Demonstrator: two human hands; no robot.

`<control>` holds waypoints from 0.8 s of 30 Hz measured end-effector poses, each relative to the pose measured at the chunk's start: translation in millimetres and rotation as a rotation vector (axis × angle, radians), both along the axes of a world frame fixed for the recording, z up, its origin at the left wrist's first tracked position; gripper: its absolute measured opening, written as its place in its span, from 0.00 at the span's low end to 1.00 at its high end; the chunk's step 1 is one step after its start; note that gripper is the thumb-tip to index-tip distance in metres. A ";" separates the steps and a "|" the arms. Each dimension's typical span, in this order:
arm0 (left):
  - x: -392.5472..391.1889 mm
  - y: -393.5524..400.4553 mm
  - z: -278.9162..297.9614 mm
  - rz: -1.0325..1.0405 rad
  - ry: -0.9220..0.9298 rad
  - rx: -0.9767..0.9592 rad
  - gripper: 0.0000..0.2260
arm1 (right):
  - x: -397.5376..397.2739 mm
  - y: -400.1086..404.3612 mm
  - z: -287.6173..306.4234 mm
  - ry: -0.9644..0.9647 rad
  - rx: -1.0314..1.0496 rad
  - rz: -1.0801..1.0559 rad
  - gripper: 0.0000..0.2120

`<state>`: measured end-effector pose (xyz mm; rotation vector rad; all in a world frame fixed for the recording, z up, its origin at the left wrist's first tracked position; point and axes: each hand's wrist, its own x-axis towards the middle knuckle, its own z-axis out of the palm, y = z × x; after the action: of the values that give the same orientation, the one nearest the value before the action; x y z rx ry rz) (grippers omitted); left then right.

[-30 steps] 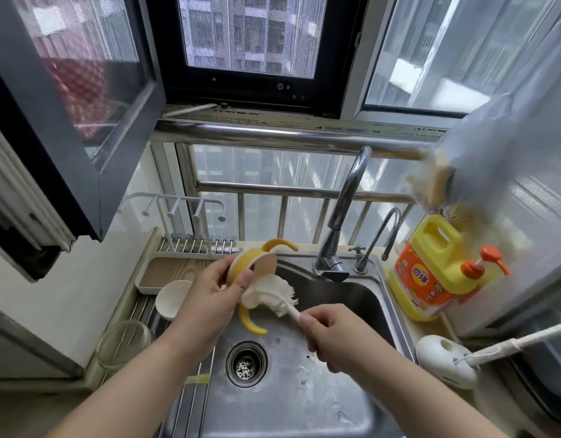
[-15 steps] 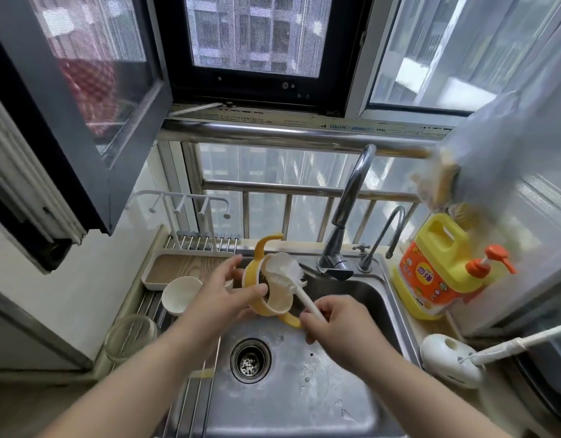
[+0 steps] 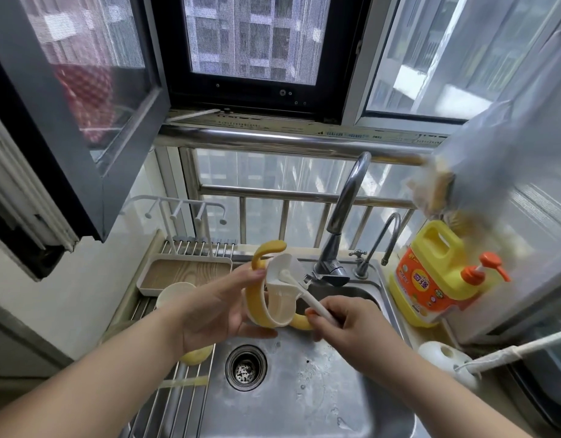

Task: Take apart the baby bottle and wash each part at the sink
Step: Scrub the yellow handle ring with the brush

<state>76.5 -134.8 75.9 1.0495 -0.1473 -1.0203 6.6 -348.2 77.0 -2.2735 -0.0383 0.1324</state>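
Observation:
My left hand (image 3: 219,311) grips the yellow bottle collar with two curved handles (image 3: 257,306) above the steel sink (image 3: 304,399), its open side turned right. My right hand (image 3: 345,327) holds the white handle of a bottle brush (image 3: 307,300). The brush head is pushed inside the collar's cream ring. A white cap (image 3: 173,295) sits on the drying rack to the left. A small yellow part (image 3: 195,355) lies on the rack under my left wrist. The bottle body is hidden behind my left arm.
The tall faucet (image 3: 342,216) and a smaller tap (image 3: 380,241) stand behind the sink. A yellow detergent jug with an orange pump (image 3: 437,276) stands on the right. A white holder (image 3: 443,358) sits at the right rim. A wooden tray (image 3: 184,273) lies at the back left.
The collar has been turned and lifted slightly, and the brush head has gone from its outside into the ring. Both hands stay above the sink.

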 end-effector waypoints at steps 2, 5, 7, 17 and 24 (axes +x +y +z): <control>-1.7 -2.4 -0.9 0.084 -0.040 0.033 0.35 | 1.3 -1.8 -1.8 0.005 -0.024 0.009 0.07; -0.4 -0.3 -2.2 0.239 -0.122 0.110 0.27 | 2.2 -12.8 3.1 -0.026 -0.103 -0.015 0.04; 2.0 3.5 -5.0 0.294 -0.169 0.147 0.28 | 0.5 -19.6 13.7 -0.045 -0.196 0.034 0.04; -2.4 0.8 -5.7 0.347 -0.392 0.167 0.31 | 10.1 14.3 43.7 0.172 -0.445 0.306 0.14; -4.8 4.1 -4.1 0.324 -0.359 0.172 0.29 | 16.4 9.5 44.1 0.276 -0.346 0.304 0.13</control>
<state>71.7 -130.6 71.7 1.3596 -0.1763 -0.5532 23.0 -338.7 121.1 -2.5580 -0.2315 0.6561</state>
